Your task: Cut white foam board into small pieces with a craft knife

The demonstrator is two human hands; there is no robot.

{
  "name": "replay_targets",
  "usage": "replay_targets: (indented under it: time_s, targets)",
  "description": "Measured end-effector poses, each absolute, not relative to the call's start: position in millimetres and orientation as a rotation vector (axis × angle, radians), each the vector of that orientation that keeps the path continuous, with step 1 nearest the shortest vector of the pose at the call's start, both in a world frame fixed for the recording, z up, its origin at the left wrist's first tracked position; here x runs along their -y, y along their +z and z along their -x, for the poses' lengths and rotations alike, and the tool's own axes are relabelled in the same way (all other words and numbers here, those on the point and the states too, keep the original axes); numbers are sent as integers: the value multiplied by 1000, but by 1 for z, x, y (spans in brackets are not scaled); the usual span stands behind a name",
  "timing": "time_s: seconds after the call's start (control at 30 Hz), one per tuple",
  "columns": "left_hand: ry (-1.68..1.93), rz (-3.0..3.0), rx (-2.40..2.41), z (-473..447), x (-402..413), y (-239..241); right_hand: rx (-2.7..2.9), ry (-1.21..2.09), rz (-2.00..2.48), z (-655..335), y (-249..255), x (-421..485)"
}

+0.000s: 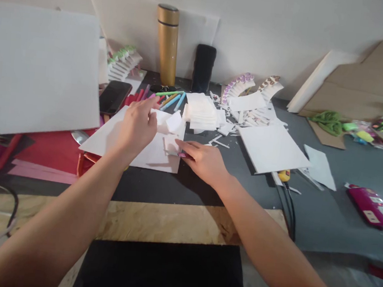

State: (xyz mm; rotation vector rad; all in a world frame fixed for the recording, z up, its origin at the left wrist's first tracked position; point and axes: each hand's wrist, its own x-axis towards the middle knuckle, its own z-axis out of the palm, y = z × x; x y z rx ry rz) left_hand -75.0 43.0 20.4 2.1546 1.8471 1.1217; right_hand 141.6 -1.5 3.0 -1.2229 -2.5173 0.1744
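— Start at the left edge. What is there?
— A big white board (31, 67) stands propped up, with red paper (50, 147) lying below it. A dark phone (114, 97) sits just beyond the far corner of the white sheet (125, 148).
— And the left hand?
— The left hand (138, 126) hovers over that sheet with its fingers curled. Thumb and forefinger are drawn towards a small folded piece (174, 122) of white paper. It seems to touch the piece's edge, but I cannot tell whether it actually pinches it.
— Behind it?
— Coloured markers (170, 98), a gold flask (167, 45) against the wall, then a stack of white squares (199, 112).
— The right hand?
— The right hand (205, 161) lies flat at the sheet's near right corner, fingers straight and pressed together. Its tips rest by a second small white piece (170, 143). A pink sliver (181, 155) peeks out under the fingers, and I cannot make out what it is.
— Further right?
— A white square panel (271, 147) among scraps, with a yellow-handled tool (284, 175) at its near corner. Beyond that is some green yarn (329, 121), and a pink packet (372, 208) lies well apart.
— So which step is this?
— By my reading, small cut pieces are being handled on the sheet. One hand steadies while the other picks up or places.
— What would a further move call for?
— A light fingertip pinch, I judge, since the pieces look thin and small. Steady pressure from the flat hand would stop the sheet sliding.
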Motion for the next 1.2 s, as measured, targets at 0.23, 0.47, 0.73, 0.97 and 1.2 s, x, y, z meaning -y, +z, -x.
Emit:
replay_targets:
  time_s: [0.23, 0.47, 0.73, 0.97, 1.2]
  targets:
    - [1415, -2002, -1806, 77, -40, 29, 2331, 325, 1178, -152, 1, -2]
    - [1661, -1725, -1560, 57, -32, 22, 1638, 809, 1283, -168, 14, -10]
    - [1342, -1741, -1233, 7, -4, 3, 1350, 1257, 1210, -176, 15, -18]
    - [664, -2395, -1393, -2, 9, -3, 1377, 1100, 1433, -206, 20, -30]
    - [484, -2499, -1339, 2, 5, -3, 1689, 1180, 1427, -204, 14, -29]
